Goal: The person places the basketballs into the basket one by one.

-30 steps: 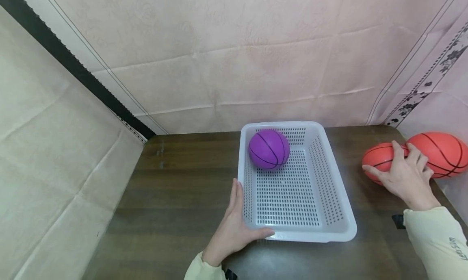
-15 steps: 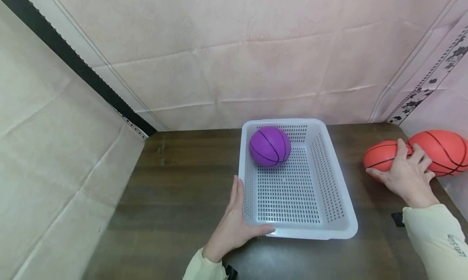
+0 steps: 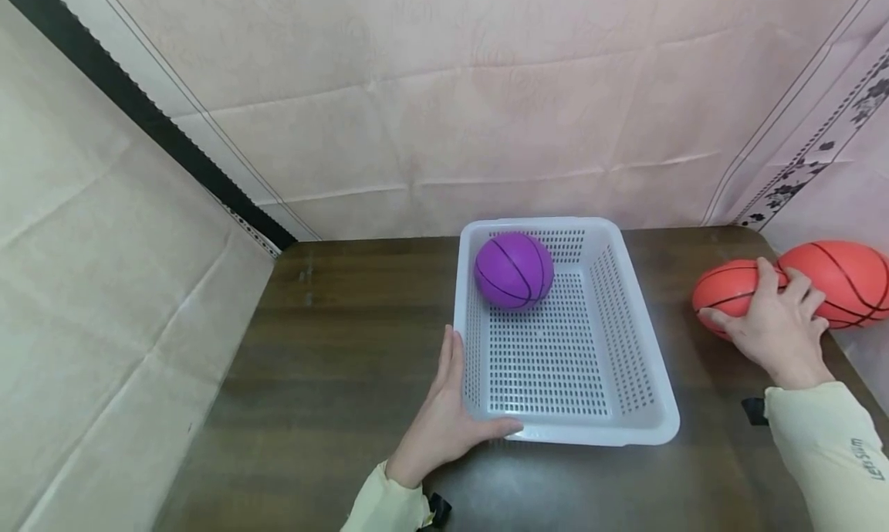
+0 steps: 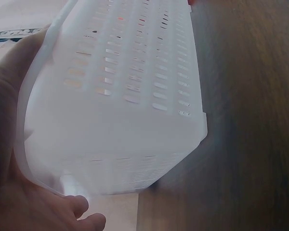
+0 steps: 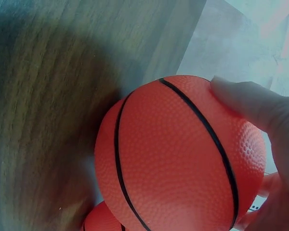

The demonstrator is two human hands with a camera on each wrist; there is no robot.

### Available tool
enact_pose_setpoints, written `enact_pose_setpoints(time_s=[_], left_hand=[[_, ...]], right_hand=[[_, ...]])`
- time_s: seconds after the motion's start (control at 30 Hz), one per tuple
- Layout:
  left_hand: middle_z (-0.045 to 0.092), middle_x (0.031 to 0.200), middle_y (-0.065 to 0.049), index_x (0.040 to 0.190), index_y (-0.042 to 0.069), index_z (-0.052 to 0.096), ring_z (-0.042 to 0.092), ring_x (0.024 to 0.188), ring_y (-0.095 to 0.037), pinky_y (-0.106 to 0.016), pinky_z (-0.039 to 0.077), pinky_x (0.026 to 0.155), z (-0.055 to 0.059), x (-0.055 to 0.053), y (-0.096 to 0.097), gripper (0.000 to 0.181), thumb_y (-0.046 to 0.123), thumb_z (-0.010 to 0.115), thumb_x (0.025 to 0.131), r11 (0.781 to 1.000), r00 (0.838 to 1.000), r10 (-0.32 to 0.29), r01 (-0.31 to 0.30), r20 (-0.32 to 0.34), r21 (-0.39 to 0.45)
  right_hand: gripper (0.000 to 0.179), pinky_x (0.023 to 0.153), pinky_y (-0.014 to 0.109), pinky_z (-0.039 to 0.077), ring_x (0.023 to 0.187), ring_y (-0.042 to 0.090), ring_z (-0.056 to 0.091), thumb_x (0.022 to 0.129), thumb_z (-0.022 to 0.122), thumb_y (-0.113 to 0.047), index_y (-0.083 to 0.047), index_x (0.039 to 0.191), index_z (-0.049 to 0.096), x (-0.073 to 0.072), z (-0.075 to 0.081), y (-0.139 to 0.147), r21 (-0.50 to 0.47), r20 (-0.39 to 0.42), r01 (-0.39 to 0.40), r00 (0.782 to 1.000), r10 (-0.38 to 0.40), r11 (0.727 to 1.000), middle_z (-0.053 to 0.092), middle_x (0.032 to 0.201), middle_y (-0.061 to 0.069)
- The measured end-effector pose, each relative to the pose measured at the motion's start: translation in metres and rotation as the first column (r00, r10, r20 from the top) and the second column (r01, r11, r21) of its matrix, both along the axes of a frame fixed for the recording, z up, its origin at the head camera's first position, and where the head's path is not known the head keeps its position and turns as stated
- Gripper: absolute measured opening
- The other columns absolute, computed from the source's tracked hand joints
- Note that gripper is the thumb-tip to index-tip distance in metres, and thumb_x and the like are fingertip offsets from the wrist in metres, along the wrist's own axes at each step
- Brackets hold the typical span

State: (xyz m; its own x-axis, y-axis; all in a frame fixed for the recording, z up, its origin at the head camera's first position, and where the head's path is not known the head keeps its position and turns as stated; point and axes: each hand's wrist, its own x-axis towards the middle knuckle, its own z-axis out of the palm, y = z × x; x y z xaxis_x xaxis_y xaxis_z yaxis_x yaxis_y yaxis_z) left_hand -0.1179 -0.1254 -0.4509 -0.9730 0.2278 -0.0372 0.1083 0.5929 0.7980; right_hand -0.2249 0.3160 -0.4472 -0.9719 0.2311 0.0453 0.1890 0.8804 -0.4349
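A white perforated plastic basket (image 3: 549, 432) stands on the table, with a purple toy basketball (image 3: 514, 271) inside, at its back left. At the basket's near left corner my left hand (image 3: 447, 424) rests, fingers straight along the left side and thumb on the front rim. Over to the right, my right hand (image 3: 781, 327) holds the smaller red toy basketball (image 3: 725, 289) with curled fingers and thumb. In the right wrist view that red ball (image 5: 173, 154) fills the middle, with the thumb on its upper side. A larger red toy basketball (image 3: 836, 281) sits just beyond the hand.
The dark wooden table (image 3: 333, 377) stretches left of the basket. A pale cloth wall (image 3: 430, 130) rises close behind the basket. Another cloth side stands right next to the larger red ball, and a pale cloth panel (image 3: 90, 323) runs along the left.
The whole head view has shifted slightly, so everything sits a little higher in the picture. Both hands keep their places on the basket and the smaller red basketball.
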Motion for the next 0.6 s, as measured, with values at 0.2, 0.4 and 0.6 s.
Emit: enact_pose_setpoints(time_s=[0.2,0.4,0.6], left_hand=[[-0.023,0.158,0.013,0.155,0.023,-0.01,0.003,0.146,-0.022,-0.049,0.026,0.111,-0.001,0.0015,0.0003,0.139,0.072,0.078,0.059,1.0,1.0,0.002,-0.002,0.012,0.001],[-0.023,0.158,0.013,0.155,0.025,-0.01,0.002,0.146,-0.022,-0.049,0.026,0.111,-0.0017,0.0016,0.0011,0.138,0.073,0.077,0.059,1.0,1.0,0.002,-0.002,0.01,0.004],[-0.022,0.158,0.013,0.155,0.024,-0.009,0.003,0.146,-0.022,-0.05,0.026,0.111,-0.0018,0.0002,0.0006,0.138,0.073,0.077,0.059,1.0,1.0,0.007,-0.007,0.002,0.0]], right_hand=[[0.111,0.077,0.074,0.02,0.12,0.066,0.01,0.08,0.078,-0.037,0.003,0.152,0.003,0.0032,-0.0005,-0.0013,-0.021,0.003,0.006,1.0,-0.006,1.0,0.008,0.139,0.044],[0.11,0.077,0.075,0.022,0.12,0.064,0.011,0.081,0.077,-0.034,0.003,0.152,0.002,0.0044,0.0008,-0.0028,-0.026,-0.003,0.023,1.0,-0.023,0.999,0.009,0.138,0.043],[0.11,0.079,0.075,0.021,0.123,0.063,0.01,0.081,0.077,-0.033,0.003,0.153,0.002,0.0037,0.0052,-0.004,-0.031,-0.021,0.038,0.999,-0.039,0.999,0.008,0.14,0.042]])
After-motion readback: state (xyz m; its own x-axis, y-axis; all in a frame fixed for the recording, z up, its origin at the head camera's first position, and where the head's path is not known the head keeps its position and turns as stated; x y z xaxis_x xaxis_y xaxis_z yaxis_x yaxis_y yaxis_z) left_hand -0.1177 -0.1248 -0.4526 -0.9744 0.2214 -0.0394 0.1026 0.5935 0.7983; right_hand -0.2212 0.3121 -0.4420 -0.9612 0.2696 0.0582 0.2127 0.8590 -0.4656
